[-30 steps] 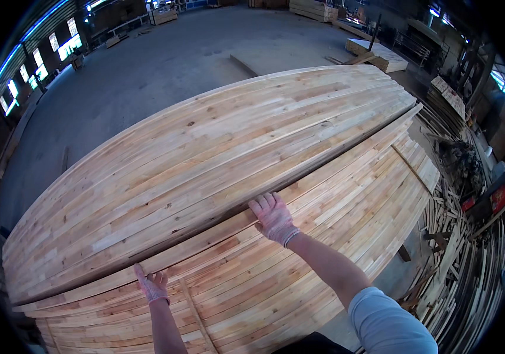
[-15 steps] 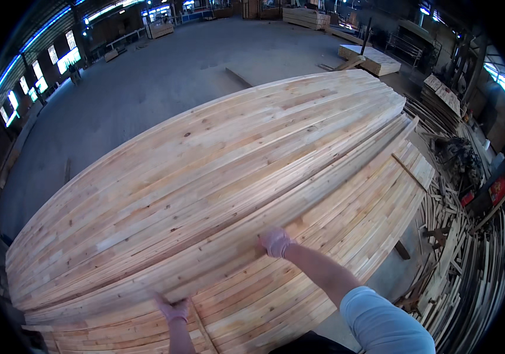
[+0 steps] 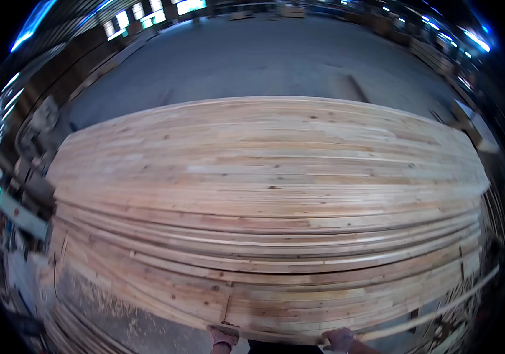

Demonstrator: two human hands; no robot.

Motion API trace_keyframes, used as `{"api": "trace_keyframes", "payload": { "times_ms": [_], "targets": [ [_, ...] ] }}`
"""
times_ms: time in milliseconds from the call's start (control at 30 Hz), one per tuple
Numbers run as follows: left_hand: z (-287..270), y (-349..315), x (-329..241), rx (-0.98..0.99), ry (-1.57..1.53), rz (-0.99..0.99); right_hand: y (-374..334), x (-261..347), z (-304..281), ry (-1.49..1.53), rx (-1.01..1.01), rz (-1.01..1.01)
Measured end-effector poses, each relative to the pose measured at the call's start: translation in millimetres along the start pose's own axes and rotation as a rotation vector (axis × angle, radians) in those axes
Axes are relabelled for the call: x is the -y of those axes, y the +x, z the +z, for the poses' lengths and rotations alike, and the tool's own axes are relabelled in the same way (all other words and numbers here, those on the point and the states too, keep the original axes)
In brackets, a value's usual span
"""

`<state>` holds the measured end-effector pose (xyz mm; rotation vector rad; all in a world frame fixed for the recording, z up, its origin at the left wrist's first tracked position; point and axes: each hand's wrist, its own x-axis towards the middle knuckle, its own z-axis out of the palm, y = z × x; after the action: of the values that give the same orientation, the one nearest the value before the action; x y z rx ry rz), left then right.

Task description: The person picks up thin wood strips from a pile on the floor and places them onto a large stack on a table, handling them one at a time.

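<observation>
At the lower edge, my left hand (image 3: 224, 337) is closed on a long wooden board (image 3: 279, 338). My right hand (image 3: 338, 340) grips the same board farther right, with the fingers partly hidden. The board lies along the near side of a low wooden stack (image 3: 323, 307), and its right part (image 3: 435, 314) sticks out past my right hand. Both hands seem to wear pale pinkish gloves. Beyond the low stack rises a higher, wide stack of boards (image 3: 252, 159). Several loose boards (image 3: 299, 262) lie in steps along its near side.
A thin crosswise batten (image 3: 226, 307) lies on the low stack, with another batten (image 3: 462, 262) at its right end. Wood shavings (image 3: 108, 304) cover the floor at the lower left. Scrap strips (image 3: 456, 327) lie at the lower right. Machinery (image 3: 22, 215) stands left.
The view has swung left. Both hands have come from the near side of the high stack back toward my body, and now grip a board along the low stack's near side.
</observation>
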<state>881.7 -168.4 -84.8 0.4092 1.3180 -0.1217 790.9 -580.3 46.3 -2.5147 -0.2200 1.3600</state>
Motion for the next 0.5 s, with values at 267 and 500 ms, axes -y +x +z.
{"api": "trace_keyframes", "payload": {
  "times_ms": [267, 500],
  "targets": [
    [-41, -27, -7, 0.354, 0.191, 0.089, -126, -110, 74, 0.034, -0.011, 0.424],
    [-11, -69, -18, 0.850, -0.317, -0.182, -133, -206, 155, -0.339, -0.454, 0.136]
  ]
}}
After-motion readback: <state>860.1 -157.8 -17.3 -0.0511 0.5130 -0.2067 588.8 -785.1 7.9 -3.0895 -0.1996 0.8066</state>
